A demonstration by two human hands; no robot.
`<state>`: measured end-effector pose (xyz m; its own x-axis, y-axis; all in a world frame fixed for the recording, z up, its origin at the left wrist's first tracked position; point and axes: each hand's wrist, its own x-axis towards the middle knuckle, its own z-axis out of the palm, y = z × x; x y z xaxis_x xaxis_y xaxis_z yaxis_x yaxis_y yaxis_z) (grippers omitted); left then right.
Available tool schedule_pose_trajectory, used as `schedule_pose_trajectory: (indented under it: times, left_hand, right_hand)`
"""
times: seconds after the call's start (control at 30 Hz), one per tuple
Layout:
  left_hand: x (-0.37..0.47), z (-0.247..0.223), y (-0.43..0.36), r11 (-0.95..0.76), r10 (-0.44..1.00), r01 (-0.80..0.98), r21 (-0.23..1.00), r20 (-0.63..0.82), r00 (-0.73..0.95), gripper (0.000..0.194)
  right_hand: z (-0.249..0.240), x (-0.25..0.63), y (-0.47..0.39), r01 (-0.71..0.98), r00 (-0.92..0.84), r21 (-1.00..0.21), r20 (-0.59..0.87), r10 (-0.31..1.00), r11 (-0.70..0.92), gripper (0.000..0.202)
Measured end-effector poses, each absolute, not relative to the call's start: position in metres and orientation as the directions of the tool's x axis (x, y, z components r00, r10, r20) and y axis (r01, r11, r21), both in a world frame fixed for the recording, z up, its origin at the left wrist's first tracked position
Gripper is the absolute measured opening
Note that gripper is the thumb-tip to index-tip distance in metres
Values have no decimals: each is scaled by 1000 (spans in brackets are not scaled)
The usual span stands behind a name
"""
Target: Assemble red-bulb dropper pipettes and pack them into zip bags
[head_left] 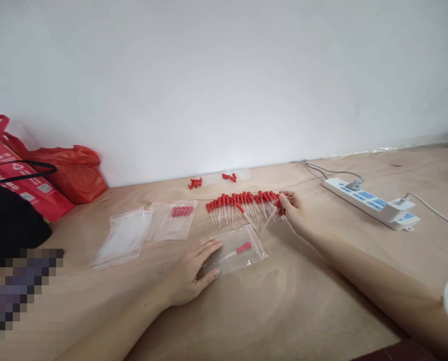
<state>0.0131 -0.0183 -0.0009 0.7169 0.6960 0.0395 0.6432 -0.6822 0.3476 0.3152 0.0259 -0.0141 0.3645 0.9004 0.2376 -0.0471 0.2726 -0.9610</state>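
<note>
Right hand [292, 208]: fingers pinched on the red bulb of 1 dropper [277, 203], its thin stem slanting down and left. Left hand [188, 273]: fingers loosely spread, thumb apart, resting on the left end of a see-through bag [239, 261].

Key relation: the bag lies left of the right fingers and nearer the wearer, the left hand touching it, the right apart. Long axis crosswise, right end angled slightly away; zip edge on that right end, the side facing the held stem (whether it gapes, cannot tell). Inside: 1 dropper [244, 247], bulb right, stem toward the left hand.

In the way: a skewed dropper [240, 207] sits out of line in front of the row of droppers [229, 200], its stem reaching the gap between bag and right hand. The row runs just beyond the bag.

Left of the bag on the tabletop [302, 306]: a filled bag [191, 224], then a stack of flat bags [124, 240]. Behind, near the wall [209, 75]: 2 clusters of red bulbs [196, 182]. Far right: power strip [367, 199].
</note>
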Motion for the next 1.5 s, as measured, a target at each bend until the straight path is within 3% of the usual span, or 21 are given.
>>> schedule_pose_trajectory:
  times: [0.3, 0.47, 0.6, 0.73, 0.93, 1.03, 1.13, 1.2, 1.3, 1.37, 1.5]
  left_hand:
    - [12, -3, -18, -691, 690, 632, 352, 59, 722, 49]
    - [13, -1, -19, -685, 697, 645, 339, 45, 716, 51]
    - [13, 1, -20, -672, 706, 652, 350, 39, 707, 50]
    - [14, 0, -20, -673, 703, 646, 361, 41, 710, 50]
    - [14, 0, -21, -663, 712, 654, 363, 36, 702, 51]
    - [14, 1, -21, -665, 711, 655, 359, 35, 703, 51]
    - [13, 1, -21, -668, 709, 651, 362, 44, 704, 51]
    - [13, 1, -21, -671, 705, 645, 365, 46, 708, 50]
    - [14, 2, -21, -676, 699, 639, 367, 45, 714, 49]
    - [15, 4, -22, -677, 698, 637, 370, 46, 715, 48]
    - [16, 5, -23, -681, 696, 641, 355, 38, 717, 46]
  right_hand:
    - [-12, 293, 9, -326, 328, -943, -53, 943, 61, 23]
    - [-12, 277, -8, -435, 116, -899, -120, 986, -58, 28]
    - [-13, 271, -14, -190, -121, -972, -116, 986, -137, 30]
    - [-19, 267, -11, 55, -197, -992, -120, 973, -111, 26]
    - [-29, 263, -7, 237, -265, -967, 26, 964, 91, 24]
    - [-19, 270, 4, 451, -113, -874, 141, 983, 178, 18]
    - [-1, 271, 23, 724, 12, -655, 324, 946, 216, 13]
    - [9, 265, 37, 842, 18, -515, 321, 947, 159, 20]
    - [15, 249, 52, 923, 11, -379, 196, 981, 65, 32]
    - [14, 241, 58, 932, 6, -359, 130, 991, 41, 32]
    - [10, 238, 63, 895, -22, -439, 130, 991, 78, 25]
